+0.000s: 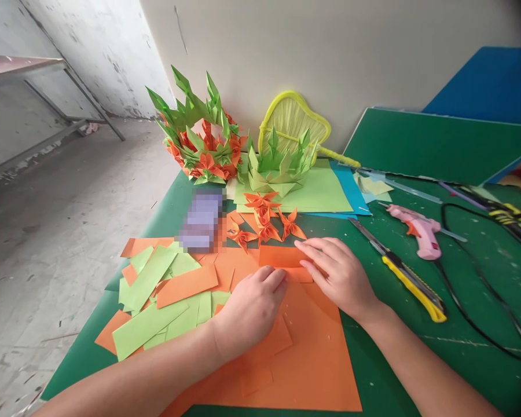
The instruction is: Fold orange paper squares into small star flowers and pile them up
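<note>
Between my hands is a small orange paper strip (pixel 282 256), held above a large orange sheet (pixel 321 359). My left hand (pixel 256 304) is closed at the strip's near edge, its fingertips bent down onto the paper. With thumb and fingers my right hand (pixel 336 272) pinches the strip's right end. Just beyond the strip sit several folded orange paper flowers (pixel 264 223). To the left lies a loose pile of green paper strips (pixel 145 330) and orange paper strips (pixel 186 285), partly covered by my left forearm.
Behind stand a green and orange folded-paper crown (pixel 208 156) and a smaller green paper crown (pixel 282 168) on green sheets (pixel 330 194). A pixelated purple object (pixel 202 220) lies left. At right are a yellow utility knife (pixel 410 284), a pink glue gun (pixel 417 229) and its black cord (pixel 473 301).
</note>
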The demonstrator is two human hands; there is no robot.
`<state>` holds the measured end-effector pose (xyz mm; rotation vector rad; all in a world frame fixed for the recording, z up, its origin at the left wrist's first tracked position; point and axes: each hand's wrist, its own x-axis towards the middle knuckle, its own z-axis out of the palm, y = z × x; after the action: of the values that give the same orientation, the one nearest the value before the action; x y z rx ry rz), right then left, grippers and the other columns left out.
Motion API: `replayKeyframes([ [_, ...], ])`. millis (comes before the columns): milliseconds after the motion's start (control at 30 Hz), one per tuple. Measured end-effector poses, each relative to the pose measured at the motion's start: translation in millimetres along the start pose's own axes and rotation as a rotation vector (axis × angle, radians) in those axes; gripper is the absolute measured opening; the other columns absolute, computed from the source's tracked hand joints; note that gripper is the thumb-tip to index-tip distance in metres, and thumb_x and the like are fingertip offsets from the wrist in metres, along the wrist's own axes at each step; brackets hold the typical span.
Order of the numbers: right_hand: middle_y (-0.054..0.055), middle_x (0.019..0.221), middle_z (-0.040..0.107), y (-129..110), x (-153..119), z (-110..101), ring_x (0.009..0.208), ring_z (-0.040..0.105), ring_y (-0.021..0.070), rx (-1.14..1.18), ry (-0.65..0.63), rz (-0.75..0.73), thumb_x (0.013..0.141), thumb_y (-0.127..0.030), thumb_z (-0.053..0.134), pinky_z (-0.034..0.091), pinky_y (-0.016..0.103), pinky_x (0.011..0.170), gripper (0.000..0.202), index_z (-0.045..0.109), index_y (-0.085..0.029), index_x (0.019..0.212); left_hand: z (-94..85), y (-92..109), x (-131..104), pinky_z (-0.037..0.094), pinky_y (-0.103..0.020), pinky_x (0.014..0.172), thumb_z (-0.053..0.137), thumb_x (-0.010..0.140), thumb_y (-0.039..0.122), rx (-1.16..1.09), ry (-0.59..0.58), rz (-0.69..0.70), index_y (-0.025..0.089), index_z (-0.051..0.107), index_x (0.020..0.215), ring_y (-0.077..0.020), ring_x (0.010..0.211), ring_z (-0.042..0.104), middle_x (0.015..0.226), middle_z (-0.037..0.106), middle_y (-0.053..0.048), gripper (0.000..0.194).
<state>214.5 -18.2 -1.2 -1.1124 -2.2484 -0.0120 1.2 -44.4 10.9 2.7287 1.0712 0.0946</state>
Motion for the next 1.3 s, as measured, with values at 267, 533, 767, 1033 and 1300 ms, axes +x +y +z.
replayKeyframes([
  [267,0.006,0.089,0.069,0.0,-2.1,0.6,0.085,0.057,0.0203,-0.048,-0.001,0.004,0.092,-0.012,0.054,0.045,0.035,0.076,0.021,0.068,-0.022,0.104,-2.1,1.8,-0.7,0.052,-0.030,0.081,0.036,0.086,0.002,-0.088,0.016,0.008,0.015,0.060,0.108,-0.0205,0.098,0.058,0.113,0.062,-0.008,0.035],
  [533,0.009,0.084,0.069,-1.8,-4.8,-0.2,0.079,0.060,0.0187,-0.001,-0.158,-0.210,0.095,-0.011,0.046,0.049,0.032,0.072,0.024,0.068,-0.016,0.102,-4.0,2.6,-2.3,0.052,-0.034,0.074,0.040,0.085,0.005,-0.017,0.004,-0.028,0.017,0.060,0.111,-0.0230,0.095,0.057,0.112,0.061,-0.009,0.035],
  [767,0.008,0.088,0.069,-2.1,-3.3,-2.3,0.083,0.060,0.0183,0.005,-0.235,-0.222,0.097,-0.014,0.045,0.050,0.031,0.072,0.023,0.068,-0.016,0.099,-3.1,3.4,-1.6,0.050,-0.036,0.080,0.043,0.087,0.007,0.011,0.095,0.001,0.016,0.064,0.105,-0.0238,0.097,0.054,0.104,0.062,-0.008,0.029],
  [1033,0.009,0.091,0.070,1.9,-4.4,-3.7,0.087,0.062,0.0188,0.062,-0.206,-0.227,0.098,-0.012,0.041,0.053,0.032,0.076,0.029,0.069,-0.015,0.102,-2.5,2.0,-1.8,0.051,-0.037,0.085,0.045,0.087,0.007,-0.012,0.103,-0.027,0.020,0.065,0.106,-0.0250,0.109,0.054,0.116,0.059,-0.009,0.030],
  [1300,0.009,0.094,0.071,5.6,-6.0,-3.0,0.088,0.064,0.0193,0.132,-0.224,-0.190,0.097,-0.013,0.043,0.055,0.033,0.078,0.028,0.070,-0.016,0.103,1.7,1.0,-2.1,0.053,-0.038,0.081,0.045,0.085,0.006,-0.016,0.121,-0.006,0.019,0.064,0.110,-0.0261,0.106,0.057,0.120,0.061,-0.008,0.034],
])
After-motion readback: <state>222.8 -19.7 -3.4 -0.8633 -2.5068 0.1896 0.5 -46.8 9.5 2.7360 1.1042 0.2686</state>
